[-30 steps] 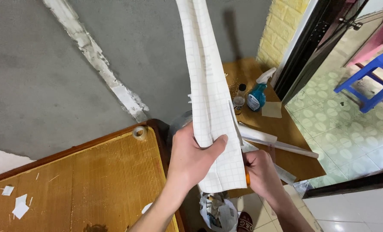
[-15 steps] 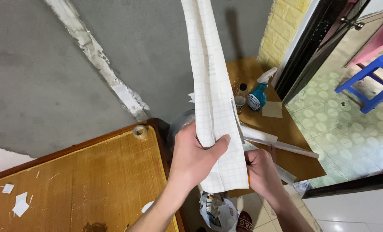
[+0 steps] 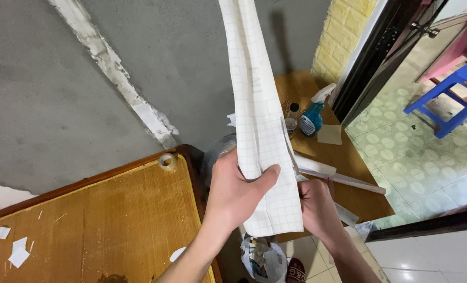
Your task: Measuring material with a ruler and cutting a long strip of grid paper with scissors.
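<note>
A long white sheet with a faint grid (image 3: 259, 110) hangs down from above the frame against the grey wall. My left hand (image 3: 236, 191) grips its lower part, thumb across the front. Behind the sheet's right edge my right hand (image 3: 317, 207) is closed on the sheet; most of its fingers are hidden. The sheet's bottom edge ends just below both hands.
A wooden table (image 3: 102, 220) with a tape roll (image 3: 166, 161) and white paper scraps (image 3: 18, 254) lies at lower left. A brown desk (image 3: 349, 178) holds a blue spray bottle (image 3: 313, 116) and white rolls (image 3: 343, 178). A bag of scraps (image 3: 265, 259) sits below; a blue stool (image 3: 453, 97) stands beyond the doorway.
The sheet and both hands have barely shifted; the grip looks the same.
</note>
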